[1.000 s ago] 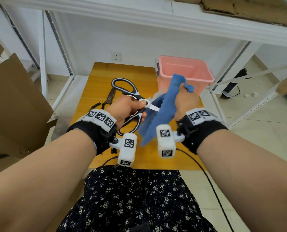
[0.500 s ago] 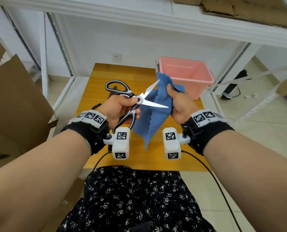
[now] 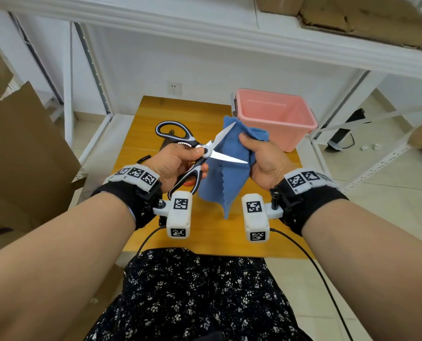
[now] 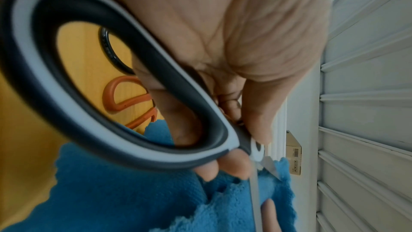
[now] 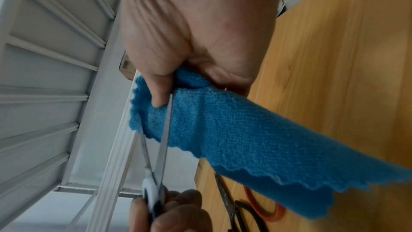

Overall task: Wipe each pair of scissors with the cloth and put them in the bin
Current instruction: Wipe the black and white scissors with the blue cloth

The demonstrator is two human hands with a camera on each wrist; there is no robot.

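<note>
My left hand (image 3: pixel 180 163) grips black-and-white kitchen scissors (image 3: pixel 205 151) by the handles near the pivot, held above the table with the blades spread apart. My right hand (image 3: pixel 259 158) clutches a blue cloth (image 3: pixel 219 180), which lies against the lower blade near its tip and hangs down. The wrist views show the scissors' handle loop (image 4: pixel 111 94), the blades (image 5: pixel 162 138) and the cloth (image 5: pixel 256 138) up close. A pink bin (image 3: pixel 274 119) stands at the table's far right. More scissors lie on the table, orange-handled (image 4: pixel 125 98) and black-handled (image 5: pixel 231 205), mostly hidden by my hands.
The wooden table (image 3: pixel 156 114) sits under a white shelf (image 3: pixel 205 28). Cardboard (image 3: pixel 20 143) leans at the left. White rack posts stand on both sides. Cables run from my wrist cameras over the table's near edge.
The scissors' blades have opened wide. My right hand, which was wrapped round the blades with the cloth a second ago, now holds the cloth against the lower blade's tip.
</note>
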